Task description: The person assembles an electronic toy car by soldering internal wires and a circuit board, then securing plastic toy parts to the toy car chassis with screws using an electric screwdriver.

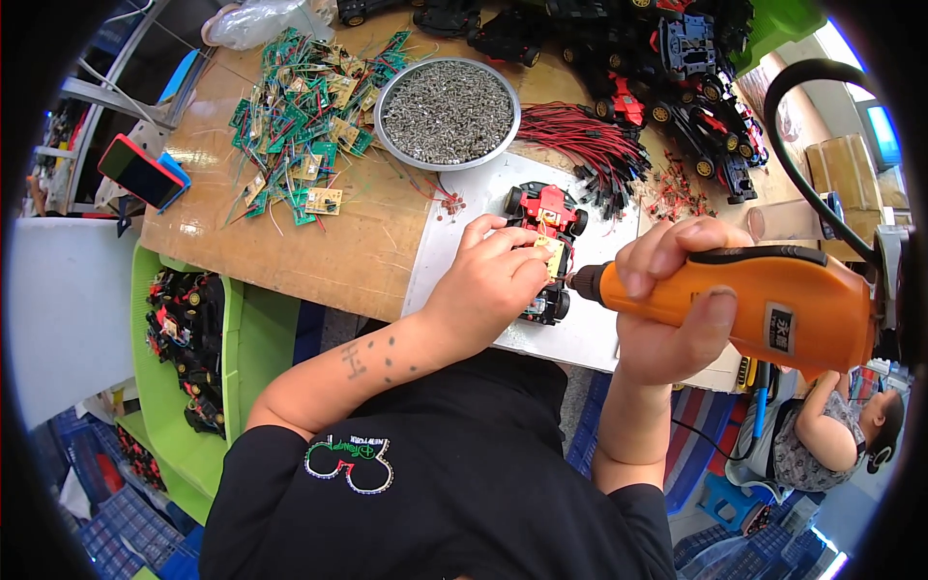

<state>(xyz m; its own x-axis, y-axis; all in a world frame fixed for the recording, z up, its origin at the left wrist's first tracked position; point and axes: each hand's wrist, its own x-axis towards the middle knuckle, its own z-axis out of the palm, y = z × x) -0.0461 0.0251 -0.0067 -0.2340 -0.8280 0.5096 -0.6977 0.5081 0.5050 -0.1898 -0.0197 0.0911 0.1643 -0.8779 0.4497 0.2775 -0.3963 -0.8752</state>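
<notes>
A red and black toy car chassis (554, 208) lies on a white sheet (440, 242) in front of me. On top of it is a small yellowish circuit board (551, 253). The fingers of my left hand (491, 282) are closed down on this board, steadying it against the chassis. My right hand (667, 333) is wrapped round an orange electric screwdriver (754, 300), held sideways above the sheet. Its dark chuck (586, 283) points left, and the bit meets the edge of the board beside my left fingertips. Any screw under the tip is too small to make out.
A round metal bowl (447, 166) full of small screws stands behind the chassis. Wired circuit boards (304, 145) are heaped to its left, red-black leads (585, 140) to its right. Car chassis (691, 106) crowd the far right. A green crate (232, 358) stands left; another person (826, 435) sits right.
</notes>
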